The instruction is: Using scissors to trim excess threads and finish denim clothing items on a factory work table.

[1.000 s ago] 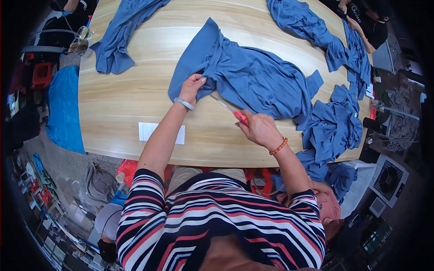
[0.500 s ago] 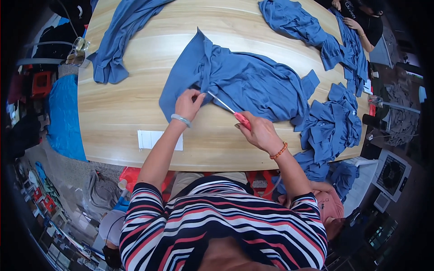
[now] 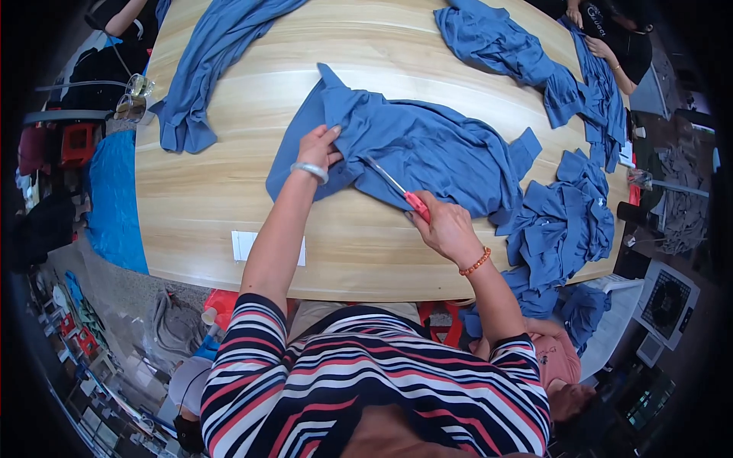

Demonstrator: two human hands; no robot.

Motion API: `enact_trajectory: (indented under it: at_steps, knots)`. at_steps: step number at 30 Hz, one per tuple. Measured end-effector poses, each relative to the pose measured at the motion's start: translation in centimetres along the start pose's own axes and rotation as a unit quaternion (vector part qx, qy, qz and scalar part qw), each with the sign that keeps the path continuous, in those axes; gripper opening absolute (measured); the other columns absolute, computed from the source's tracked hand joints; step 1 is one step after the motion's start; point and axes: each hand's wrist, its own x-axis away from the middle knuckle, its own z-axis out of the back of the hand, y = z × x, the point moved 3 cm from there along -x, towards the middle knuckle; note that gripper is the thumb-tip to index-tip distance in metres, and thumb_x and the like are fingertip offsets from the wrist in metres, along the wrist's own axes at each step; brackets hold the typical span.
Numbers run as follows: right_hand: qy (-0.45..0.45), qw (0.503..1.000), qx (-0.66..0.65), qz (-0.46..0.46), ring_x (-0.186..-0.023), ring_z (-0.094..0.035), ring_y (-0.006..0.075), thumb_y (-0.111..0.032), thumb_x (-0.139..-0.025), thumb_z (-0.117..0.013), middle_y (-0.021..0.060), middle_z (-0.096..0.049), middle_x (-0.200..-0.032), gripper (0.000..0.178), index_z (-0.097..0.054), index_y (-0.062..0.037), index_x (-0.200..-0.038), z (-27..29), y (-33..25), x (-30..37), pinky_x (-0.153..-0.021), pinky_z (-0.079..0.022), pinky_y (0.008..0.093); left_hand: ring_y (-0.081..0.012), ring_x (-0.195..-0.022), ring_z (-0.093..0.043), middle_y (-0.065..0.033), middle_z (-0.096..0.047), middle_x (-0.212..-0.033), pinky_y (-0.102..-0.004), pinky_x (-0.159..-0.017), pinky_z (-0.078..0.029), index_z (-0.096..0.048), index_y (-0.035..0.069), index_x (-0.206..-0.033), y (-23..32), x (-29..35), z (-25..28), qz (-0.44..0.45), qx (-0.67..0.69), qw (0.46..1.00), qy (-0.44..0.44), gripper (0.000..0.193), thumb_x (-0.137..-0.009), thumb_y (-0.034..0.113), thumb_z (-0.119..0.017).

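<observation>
A blue knit garment (image 3: 443, 145) lies rumpled on the wooden table (image 3: 366, 278) in front of me. My left hand (image 3: 315, 153) pinches its cloth near the left end, thumb and fingers closed on a fold. In my right hand (image 3: 449, 231) is a slim tool with a red handle (image 3: 417, 204) and a thin, pale metal shaft; its exact kind is not clear. The shaft slants up and left, its tip over the cloth just right of my left hand. I cannot tell whether the tip touches the fabric.
More blue garments lie at the far left (image 3: 195, 84), far right (image 3: 496, 42) and in a heap on the right (image 3: 561, 221). A white paper slip (image 3: 267, 248) rests near the front edge. Co-workers' hands (image 3: 602, 47) handle cloth at the far right corner.
My left hand has moved up a little and taken the cloth at a higher spot, folding the left flap. The tool's tip has shifted slightly right, away from the left hand.
</observation>
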Motion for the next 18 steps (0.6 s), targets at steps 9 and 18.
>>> enact_trajectory:
  at_steps: [9,18]
  knots:
    - [-0.037,0.998,0.047,0.026,-0.069,-0.062,0.0402,-0.031,-0.086,-0.061,0.0211,-0.063,-0.071,0.029,-0.058,-0.0064,-0.101,0.0,-2.2,-4.0,-0.063,-0.048,0.0491,-0.0160,-0.070,-0.066,-0.0037,-0.067,-0.087,-0.0309,-0.064,-0.056,-0.060,0.007,-0.097,-3.2,0.6,1.7,-0.011,0.180,0.981,-0.071,0.010,-0.089,0.010,-0.063]
    - [-0.079,0.990,0.108,0.032,-0.074,-0.064,0.0382,-0.033,-0.086,-0.060,0.0217,-0.064,-0.074,0.032,-0.057,-0.0026,-0.097,0.6,-3.3,-5.3,-0.066,-0.050,0.0471,-0.0159,-0.069,-0.066,-0.0038,-0.067,-0.084,-0.0322,-0.062,-0.057,-0.061,0.006,-0.094,-3.9,0.5,1.7,-0.028,0.193,0.979,-0.053,0.006,-0.089,0.009,-0.062]
